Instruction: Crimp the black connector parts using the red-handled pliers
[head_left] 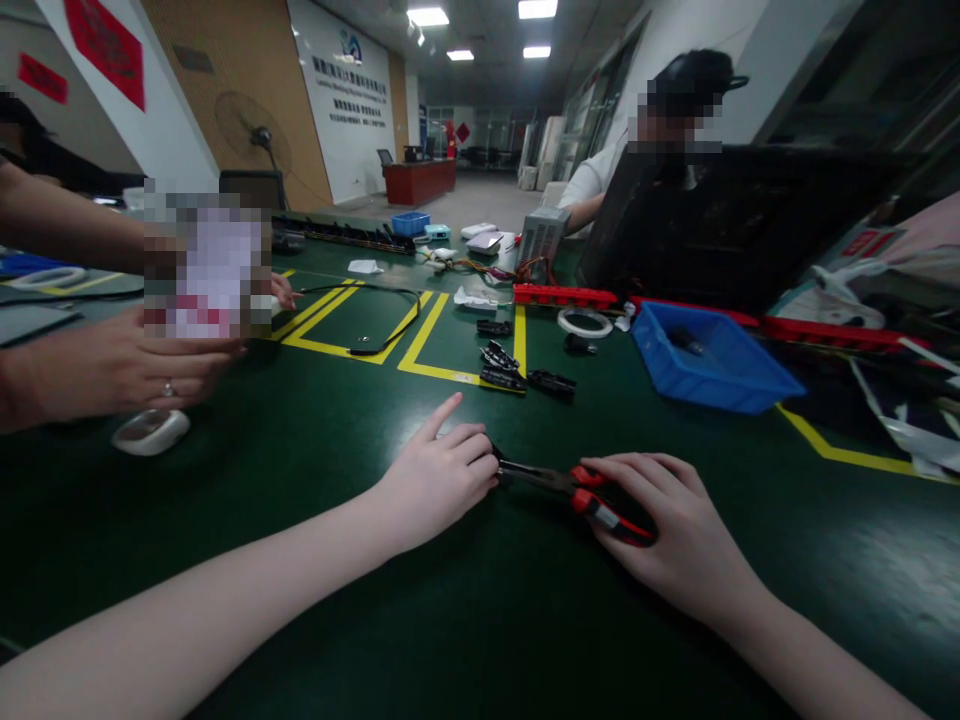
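My right hand (pixel 667 520) is closed round the red and black handles of a pair of pliers (pixel 592 500) lying low over the green table (pixel 315 450). The pliers' dark jaws point left to my left hand (pixel 442 470). That hand is curled at the jaw tips with its index finger stretched out forward; what it pinches there is too small to make out. Both forearms rest on the table near its front edge.
Several small black parts (pixel 517 375) lie ahead on the yellow floor-tape lines. A blue bin (pixel 712 360) stands at the right, with a white tape ring (pixel 585 322) and red strip (pixel 562 295) behind. Another person's hands (pixel 127 365) work at the left, by a white object (pixel 150 432). A seated person (pixel 675 130) is behind a black panel.
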